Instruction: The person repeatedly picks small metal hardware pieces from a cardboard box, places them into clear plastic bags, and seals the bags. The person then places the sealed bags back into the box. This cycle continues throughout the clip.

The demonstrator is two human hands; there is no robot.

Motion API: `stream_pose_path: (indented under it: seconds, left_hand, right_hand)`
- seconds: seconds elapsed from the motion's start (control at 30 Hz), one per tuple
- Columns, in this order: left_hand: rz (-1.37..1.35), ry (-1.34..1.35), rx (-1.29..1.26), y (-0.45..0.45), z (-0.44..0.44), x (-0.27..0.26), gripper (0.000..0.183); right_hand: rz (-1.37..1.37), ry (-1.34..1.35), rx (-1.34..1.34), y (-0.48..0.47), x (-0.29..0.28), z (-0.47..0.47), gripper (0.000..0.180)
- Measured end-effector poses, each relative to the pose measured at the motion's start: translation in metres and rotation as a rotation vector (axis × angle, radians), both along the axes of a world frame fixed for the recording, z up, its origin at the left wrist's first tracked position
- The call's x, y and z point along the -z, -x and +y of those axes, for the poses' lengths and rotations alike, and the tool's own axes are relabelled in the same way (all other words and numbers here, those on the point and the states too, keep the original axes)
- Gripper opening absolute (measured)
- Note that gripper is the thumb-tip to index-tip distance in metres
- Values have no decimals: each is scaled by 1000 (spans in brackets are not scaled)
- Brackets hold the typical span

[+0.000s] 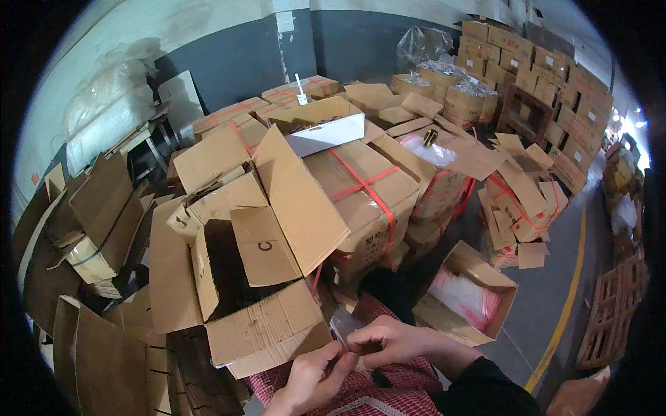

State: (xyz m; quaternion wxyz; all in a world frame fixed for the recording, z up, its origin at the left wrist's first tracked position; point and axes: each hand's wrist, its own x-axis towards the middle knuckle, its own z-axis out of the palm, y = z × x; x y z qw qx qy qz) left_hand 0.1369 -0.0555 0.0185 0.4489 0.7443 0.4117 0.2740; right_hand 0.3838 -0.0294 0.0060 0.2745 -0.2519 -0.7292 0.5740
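Both hands meet low in the picture, above a red checked apron. My left hand (315,372) pinches the edge of a small clear plastic bag (343,323) between thumb and forefinger. Close against it, my right hand (387,340) has curled fingers on the same bag. Part of the bag is hidden behind the fingers. Just beyond my left hand stands an open cardboard box (270,325) with a dark inside and raised flaps. To the right, a smaller open carton (502,312) holds a stack of clear plastic bags (463,296) with pink edges.
Ahead is a carton with red strapping (364,192), and on it a white-sided open box (330,135). A yellow and black tool (430,138) lies on plastic in another carton. Folded cardboard (104,353) stands at left. Wooden pallets (609,312) lean at right, beyond a yellow floor line (567,312).
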Motion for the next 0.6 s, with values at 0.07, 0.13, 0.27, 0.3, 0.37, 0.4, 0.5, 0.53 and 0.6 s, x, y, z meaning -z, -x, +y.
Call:
stream_pose_path:
  seconds: [0.07, 0.13, 0.27, 0.3, 0.37, 0.4, 0.5, 0.53, 0.6]
  left_hand:
    - [-76, 26, -41, -3, -4, 8, 14]
    - [-179, 45, -88, -5, -7, 14, 14]
    - [-324, 42, -177, -9, -11, 19, 10]
    - [-295, -79, -235, -9, -10, 20, 9]
    - [-196, -365, -347, -5, -6, 20, 10]
    - [-123, -527, -403, 1, -2, 20, 10]
    - [113, -689, -523, 17, 4, 18, 16]
    - [158, -749, -525, 19, 7, 19, 18]
    - [201, -840, -472, 22, 9, 19, 27]
  right_hand:
    - [32, 60, 3, 3, 2, -1, 14]
    - [81, 121, 23, 5, 3, -2, 11]
    - [23, -103, 193, 17, 1, -7, 9]
    - [-6, -270, 274, 23, 0, -9, 10]
    - [-71, -642, 492, 30, -2, -6, 13]
    - [-106, -846, 628, 31, -3, 0, 15]
    - [-199, -1177, 903, 42, -6, 18, 27]
    - [-273, -1176, 876, 49, -7, 17, 31]
    - [-273, -1296, 687, 64, -12, 20, 38]
